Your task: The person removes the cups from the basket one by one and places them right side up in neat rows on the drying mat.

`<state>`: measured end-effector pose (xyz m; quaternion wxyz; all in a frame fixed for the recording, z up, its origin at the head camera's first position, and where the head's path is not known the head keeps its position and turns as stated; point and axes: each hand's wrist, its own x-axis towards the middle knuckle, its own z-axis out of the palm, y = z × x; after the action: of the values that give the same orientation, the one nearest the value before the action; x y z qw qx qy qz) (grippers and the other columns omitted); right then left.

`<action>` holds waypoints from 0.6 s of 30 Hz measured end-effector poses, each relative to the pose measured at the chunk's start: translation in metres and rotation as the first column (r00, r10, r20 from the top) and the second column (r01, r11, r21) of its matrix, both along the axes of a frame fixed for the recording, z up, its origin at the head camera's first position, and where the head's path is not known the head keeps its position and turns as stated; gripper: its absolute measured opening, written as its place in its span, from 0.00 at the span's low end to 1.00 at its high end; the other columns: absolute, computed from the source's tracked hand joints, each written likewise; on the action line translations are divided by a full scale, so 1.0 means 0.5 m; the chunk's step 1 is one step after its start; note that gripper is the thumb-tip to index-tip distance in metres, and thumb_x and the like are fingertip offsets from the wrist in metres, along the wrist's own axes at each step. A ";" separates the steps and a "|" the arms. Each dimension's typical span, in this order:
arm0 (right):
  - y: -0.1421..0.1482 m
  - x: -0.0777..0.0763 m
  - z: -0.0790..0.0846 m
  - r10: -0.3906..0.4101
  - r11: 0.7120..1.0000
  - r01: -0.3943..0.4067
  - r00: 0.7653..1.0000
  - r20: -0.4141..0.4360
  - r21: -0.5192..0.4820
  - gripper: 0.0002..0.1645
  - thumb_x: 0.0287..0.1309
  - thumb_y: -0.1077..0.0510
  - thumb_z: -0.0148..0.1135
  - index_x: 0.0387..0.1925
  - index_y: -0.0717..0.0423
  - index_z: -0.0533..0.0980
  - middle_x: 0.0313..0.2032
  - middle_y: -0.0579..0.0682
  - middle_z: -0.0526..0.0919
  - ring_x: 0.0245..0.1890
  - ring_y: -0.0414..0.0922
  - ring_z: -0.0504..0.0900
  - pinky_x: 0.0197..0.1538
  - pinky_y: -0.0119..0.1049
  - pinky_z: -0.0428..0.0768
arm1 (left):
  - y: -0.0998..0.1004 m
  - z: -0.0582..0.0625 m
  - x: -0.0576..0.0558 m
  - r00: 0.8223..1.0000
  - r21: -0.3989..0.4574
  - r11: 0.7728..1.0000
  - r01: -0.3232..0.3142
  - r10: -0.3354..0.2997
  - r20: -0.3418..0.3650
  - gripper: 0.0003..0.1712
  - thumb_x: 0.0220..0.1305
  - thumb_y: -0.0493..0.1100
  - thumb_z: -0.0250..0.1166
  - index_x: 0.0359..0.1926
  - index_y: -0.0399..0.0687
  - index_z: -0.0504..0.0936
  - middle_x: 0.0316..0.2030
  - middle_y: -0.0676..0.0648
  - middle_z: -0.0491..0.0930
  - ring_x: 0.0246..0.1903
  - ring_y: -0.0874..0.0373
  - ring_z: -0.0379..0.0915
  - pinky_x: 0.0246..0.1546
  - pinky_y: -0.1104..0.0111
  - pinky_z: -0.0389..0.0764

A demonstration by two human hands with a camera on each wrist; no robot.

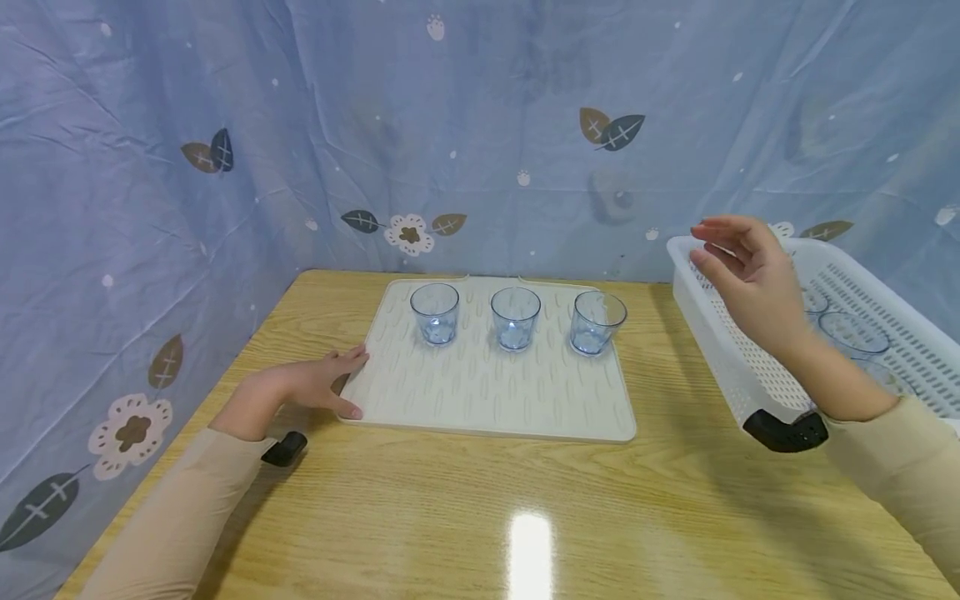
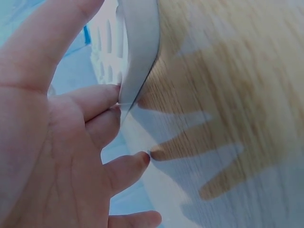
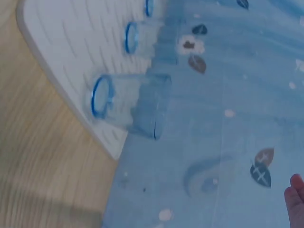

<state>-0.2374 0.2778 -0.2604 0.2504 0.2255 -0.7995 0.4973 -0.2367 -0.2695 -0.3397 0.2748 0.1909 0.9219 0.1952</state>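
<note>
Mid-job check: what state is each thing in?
Left glass tumbler: upright, looks empty
Middle glass tumbler: upright, looks empty
Right glass tumbler: upright, looks empty
White ridged mat: lying flat
White basket: upright, partly filled
Basket tumblers: partly hidden, seem upright
Left hand: touching the mat's left edge
Right hand: raised near the basket, holding nothing

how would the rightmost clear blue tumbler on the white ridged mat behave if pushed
The clear blue tumbler might tip: its base is narrower than its rim. The ridged white mat may hinder sliding. Clear, glassy walls suggest fragility.
</note>
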 end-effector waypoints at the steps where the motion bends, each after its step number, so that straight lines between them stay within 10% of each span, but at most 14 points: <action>1: 0.007 -0.004 0.003 -0.023 1.000 0.023 1.000 -0.005 0.007 0.22 0.73 0.67 0.57 0.65 0.54 0.71 0.56 0.36 0.76 0.59 0.32 0.74 0.61 0.21 0.70 | 0.000 -0.001 -0.001 1.000 0.002 1.000 -0.001 0.001 0.003 0.65 0.63 0.57 0.74 0.80 0.30 0.41 0.79 0.29 0.31 0.73 0.21 0.24 0.67 0.29 0.43; 18: 0.123 -0.063 0.040 -0.271 0.962 0.270 0.961 0.044 0.036 0.23 0.75 0.56 0.57 0.68 0.48 0.70 0.51 0.27 0.73 0.58 0.30 0.73 0.61 0.17 0.67 | 0.003 0.002 0.002 1.000 -0.011 1.000 -0.001 0.001 -0.004 0.64 0.63 0.57 0.74 0.80 0.31 0.43 0.79 0.29 0.33 0.73 0.21 0.25 0.67 0.29 0.44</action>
<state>-0.2689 0.3395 -0.2403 0.2933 0.1057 -0.8358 0.4519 -0.2355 -0.2682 -0.3387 0.2739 0.1894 0.9236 0.1898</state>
